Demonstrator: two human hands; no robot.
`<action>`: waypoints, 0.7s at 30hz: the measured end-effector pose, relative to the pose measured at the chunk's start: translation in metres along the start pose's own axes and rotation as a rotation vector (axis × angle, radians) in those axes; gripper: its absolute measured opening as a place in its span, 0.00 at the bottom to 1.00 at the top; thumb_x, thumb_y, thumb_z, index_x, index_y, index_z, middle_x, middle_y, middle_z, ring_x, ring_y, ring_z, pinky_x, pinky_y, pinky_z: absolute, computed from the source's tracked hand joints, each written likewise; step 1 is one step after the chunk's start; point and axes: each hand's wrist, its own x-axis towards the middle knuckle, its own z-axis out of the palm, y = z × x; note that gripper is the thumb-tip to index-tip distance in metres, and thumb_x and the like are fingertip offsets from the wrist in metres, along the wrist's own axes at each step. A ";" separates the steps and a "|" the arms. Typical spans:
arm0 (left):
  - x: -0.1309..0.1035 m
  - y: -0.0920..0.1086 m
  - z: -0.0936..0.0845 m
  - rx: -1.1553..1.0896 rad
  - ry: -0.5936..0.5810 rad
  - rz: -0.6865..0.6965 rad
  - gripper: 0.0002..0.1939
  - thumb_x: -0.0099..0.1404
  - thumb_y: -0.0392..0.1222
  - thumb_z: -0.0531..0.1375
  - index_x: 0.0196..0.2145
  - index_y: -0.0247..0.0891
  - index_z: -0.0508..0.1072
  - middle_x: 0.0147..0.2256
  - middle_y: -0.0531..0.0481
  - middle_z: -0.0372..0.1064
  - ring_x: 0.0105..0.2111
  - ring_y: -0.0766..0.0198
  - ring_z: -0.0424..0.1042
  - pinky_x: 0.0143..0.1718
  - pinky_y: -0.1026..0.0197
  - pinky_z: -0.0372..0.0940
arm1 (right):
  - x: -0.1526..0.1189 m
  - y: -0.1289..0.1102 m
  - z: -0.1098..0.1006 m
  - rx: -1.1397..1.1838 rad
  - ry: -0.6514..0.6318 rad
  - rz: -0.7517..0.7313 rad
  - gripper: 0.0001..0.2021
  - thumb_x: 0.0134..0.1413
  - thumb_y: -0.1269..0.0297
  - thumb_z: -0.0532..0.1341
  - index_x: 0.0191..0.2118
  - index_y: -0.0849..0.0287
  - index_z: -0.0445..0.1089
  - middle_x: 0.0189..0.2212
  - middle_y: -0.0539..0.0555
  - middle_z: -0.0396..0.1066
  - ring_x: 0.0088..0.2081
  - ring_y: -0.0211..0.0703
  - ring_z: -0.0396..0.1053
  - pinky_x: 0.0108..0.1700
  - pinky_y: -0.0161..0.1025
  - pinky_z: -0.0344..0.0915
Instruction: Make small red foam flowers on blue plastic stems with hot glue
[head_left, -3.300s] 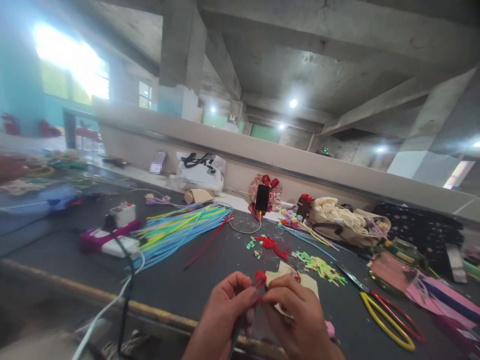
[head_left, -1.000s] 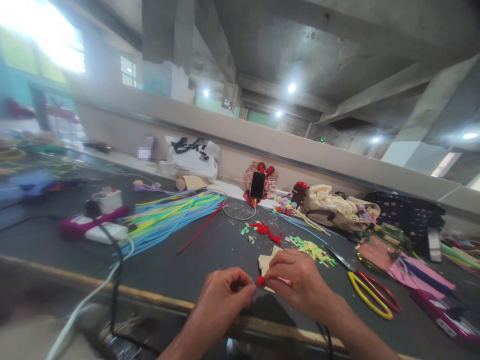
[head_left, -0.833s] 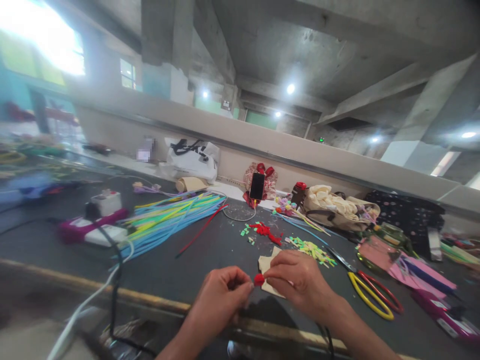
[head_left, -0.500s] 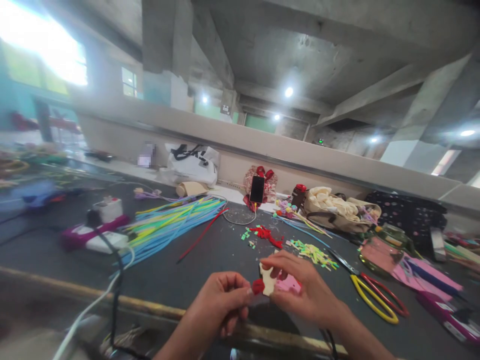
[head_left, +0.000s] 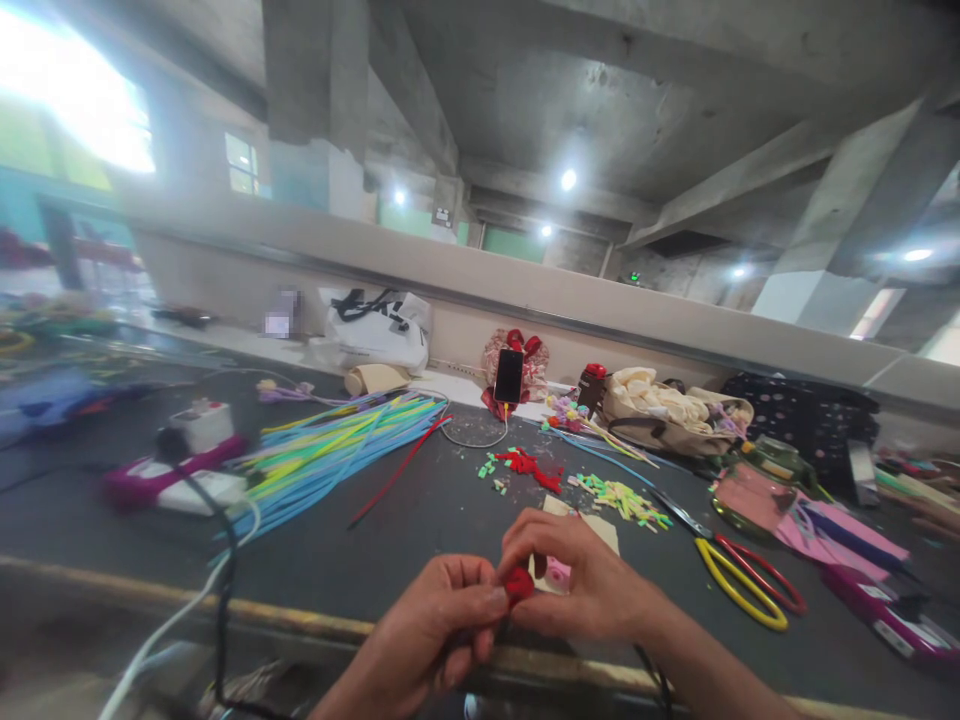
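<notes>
Here I am with both hands drawn together, and the small red piece sits right between my fingertips. My left hand has thumb and forefinger closed on its left side; my right hand curls round the other side, fingers above, thumb beneath. How hard either one squeezes, I can't tell. If my left pinch slackens while the right pulls, the piece could twist or spring loose, and with the table's front edge so near my knuckles, it might drop off. Behind my right fingers lie a beige sheet and a pink piece; a low sweep of that hand could drag them. Beyond my fingertips, loose red bits could scatter if I reach carelessly. The scissors lie right of my right fingers, well apart.
</notes>
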 end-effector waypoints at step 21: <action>-0.002 0.002 0.009 -0.067 0.189 0.153 0.12 0.49 0.44 0.64 0.22 0.36 0.64 0.13 0.57 0.65 0.10 0.77 0.58 0.10 0.76 0.46 | -0.005 0.012 0.006 0.147 0.131 0.045 0.33 0.37 0.62 0.67 0.53 0.52 0.58 0.39 0.52 0.67 0.32 0.37 0.63 0.33 0.34 0.62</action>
